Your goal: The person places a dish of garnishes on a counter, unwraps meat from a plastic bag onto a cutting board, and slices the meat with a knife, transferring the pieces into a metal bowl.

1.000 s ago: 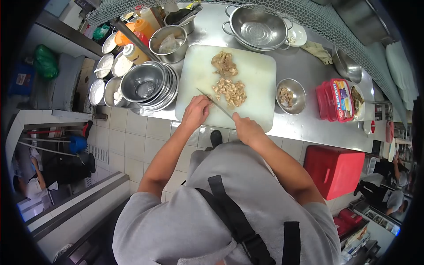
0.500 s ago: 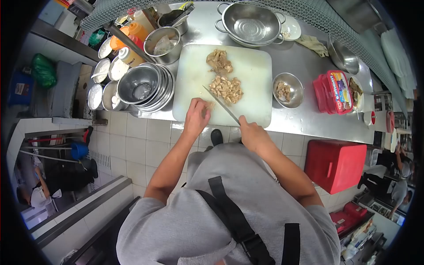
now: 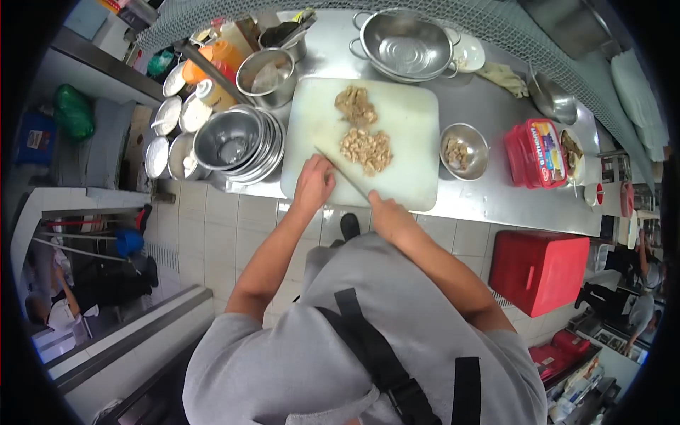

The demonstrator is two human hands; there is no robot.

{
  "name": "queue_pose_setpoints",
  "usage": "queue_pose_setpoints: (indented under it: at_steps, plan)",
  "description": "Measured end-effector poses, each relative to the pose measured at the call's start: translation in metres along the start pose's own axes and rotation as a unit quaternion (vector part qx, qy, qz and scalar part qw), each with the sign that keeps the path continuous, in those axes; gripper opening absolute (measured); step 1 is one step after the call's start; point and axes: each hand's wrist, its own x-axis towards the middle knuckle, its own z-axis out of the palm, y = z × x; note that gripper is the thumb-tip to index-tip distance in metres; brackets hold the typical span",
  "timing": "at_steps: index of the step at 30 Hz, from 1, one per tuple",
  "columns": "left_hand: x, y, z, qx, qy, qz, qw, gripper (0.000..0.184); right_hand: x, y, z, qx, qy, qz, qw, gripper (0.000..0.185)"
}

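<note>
My right hand [image 3: 391, 217] is closed round the handle of a knife [image 3: 345, 175], its blade slanting up and left over the white cutting board [image 3: 418, 134]. My left hand [image 3: 315, 184] has its fingers curled down onto the board, right beside the blade. A small piece of meat showed at those fingertips a moment ago; hand and blade now mostly cover it. Past the blade lies a pile of chopped meat [image 3: 367, 151], with a larger uncut piece of meat [image 3: 355, 106] behind it.
Stacked steel bowls [image 3: 230, 138] stand left of the board, a small steel bowl [image 3: 464, 151] with meat bits to its right. A colander [image 3: 407, 46] sits behind. Farther right is a red plastic tub [image 3: 536, 152]. A red bin [image 3: 540, 273] stands below the counter edge.
The knife and my right hand have moved left, bringing the blade up to my left fingers. The meat piles stay in place on the board; the view has shifted slightly.
</note>
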Motion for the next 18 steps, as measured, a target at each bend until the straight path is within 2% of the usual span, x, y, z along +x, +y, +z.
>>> queue_pose_setpoints:
  at_steps: [2,5,7,11,12,14,16,18]
  plan:
    - [-0.012,0.004,0.008,-0.012,-0.001,0.002,1.000,0.019,-0.023,-0.004,-0.001,-0.006,-0.044,0.019,0.999,0.022]
    - [-0.004,0.005,0.010,-0.022,0.024,0.018,0.999,0.017,-0.004,-0.002,0.021,-0.004,-0.004,0.008,1.000,0.022]
    - [-0.005,0.002,0.008,-0.010,-0.009,-0.003,1.000,0.019,-0.003,0.003,0.026,0.006,0.021,-0.013,1.000,0.022]
    - [-0.009,0.006,0.004,-0.024,0.010,0.035,0.999,0.022,-0.006,0.001,-0.003,-0.019,-0.019,0.015,1.000,0.023]
    - [-0.011,0.007,0.002,-0.065,0.024,0.034,0.997,0.022,-0.008,0.003,-0.011,-0.022,-0.029,0.018,0.999,0.024]
    - [-0.018,0.009,-0.004,-0.105,0.035,0.024,0.994,0.022,-0.018,-0.002,-0.018,-0.022,-0.034,0.030,0.999,0.025]
    - [-0.019,0.013,-0.014,-0.142,0.061,-0.048,0.987,0.024,-0.021,-0.008,-0.017,-0.021,-0.044,0.040,0.998,0.027]
    - [-0.020,0.005,-0.010,-0.110,0.059,-0.037,0.992,0.023,-0.018,-0.014,-0.015,-0.027,-0.046,0.018,0.998,0.029]
